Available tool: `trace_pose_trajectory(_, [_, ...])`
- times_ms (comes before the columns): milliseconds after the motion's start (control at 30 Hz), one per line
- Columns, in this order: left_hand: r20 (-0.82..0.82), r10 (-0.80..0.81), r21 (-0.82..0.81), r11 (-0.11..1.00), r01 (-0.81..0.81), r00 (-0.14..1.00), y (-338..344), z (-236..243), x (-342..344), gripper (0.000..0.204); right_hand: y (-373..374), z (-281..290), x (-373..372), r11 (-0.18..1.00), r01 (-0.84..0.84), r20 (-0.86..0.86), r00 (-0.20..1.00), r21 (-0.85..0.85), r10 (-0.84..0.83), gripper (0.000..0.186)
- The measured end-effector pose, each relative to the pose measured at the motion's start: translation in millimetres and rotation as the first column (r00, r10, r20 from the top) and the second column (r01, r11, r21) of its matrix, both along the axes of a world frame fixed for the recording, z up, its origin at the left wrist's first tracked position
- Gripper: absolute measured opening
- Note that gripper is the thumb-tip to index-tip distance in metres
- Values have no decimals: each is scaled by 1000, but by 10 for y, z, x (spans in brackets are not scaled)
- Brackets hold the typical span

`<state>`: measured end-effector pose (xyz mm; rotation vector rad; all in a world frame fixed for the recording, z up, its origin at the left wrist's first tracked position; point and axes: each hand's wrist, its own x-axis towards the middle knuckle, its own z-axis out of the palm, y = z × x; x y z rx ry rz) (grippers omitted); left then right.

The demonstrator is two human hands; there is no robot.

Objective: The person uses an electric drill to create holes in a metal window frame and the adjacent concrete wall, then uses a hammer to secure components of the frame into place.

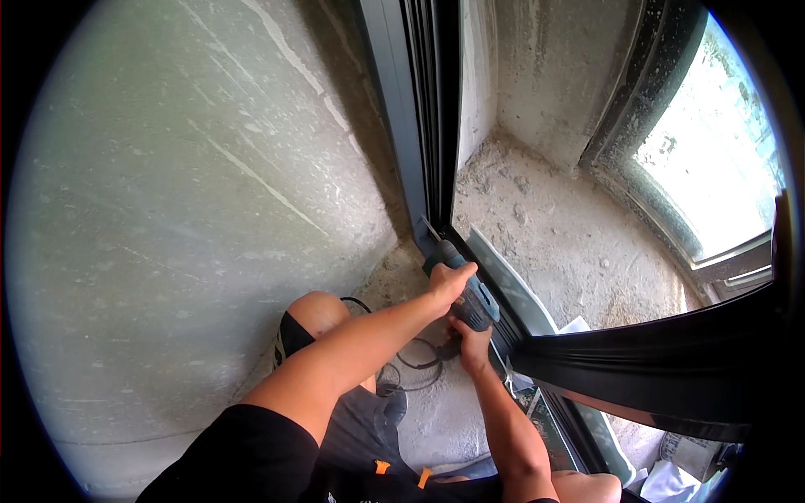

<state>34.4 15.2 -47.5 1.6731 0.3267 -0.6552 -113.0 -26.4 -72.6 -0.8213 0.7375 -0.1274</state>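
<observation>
My left hand (450,284) is closed around the front part of a blue and black power drill (481,303). My right hand (470,342) grips the drill's rear handle, lower down. The long bit (432,231) points at the foot of a dark metal door or window frame (417,126), where the upright meets the bottom rail; whether the tip touches is hard to tell. A black cable (428,360) loops on the dusty floor below the drill. My bare knee (315,310), with a black band, is beside my left forearm.
A grey plastered wall (184,210) fills the left side. Beyond the frame, a dusty concrete ledge (545,210) leads to a bright window (704,142). A dark curved-looking frame member (654,360) crosses the lower right. White paper or plastic scraps (671,482) lie at the bottom right.
</observation>
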Motion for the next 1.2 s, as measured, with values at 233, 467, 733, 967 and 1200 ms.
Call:
trace_pose_trajectory(233, [-25, -18, -8, 1000, 18, 1000, 25, -58, 28, 41, -8, -57, 21, 999, -23, -21, 1000, -29, 22, 13])
trace_pose_trajectory(467, [-24, 19, -44, 999, -20, 1000, -18, -80, 37, 39, -71, -94, 25, 996, -40, -15, 999, -77, 39, 15])
trace_pose_trajectory(733, [-32, 0, -52, 999, -2, 999, -25, -71, 53, 45, -95, -86, 30, 996, -42, 19, 999, -81, 44, 13])
trace_pose_trajectory(967, [-31, -13, -3, 1000, 12, 999, -2, -8, 41, 37, -15, -9, 24, 998, -22, 25, 999, -51, 23, 12])
trace_pose_trajectory(1200, [46, 8, 44, 999, -10, 999, 216, -124, 380, 53, 229, 10, 333, 1000, 0, 66, 998, -6, 0, 15])
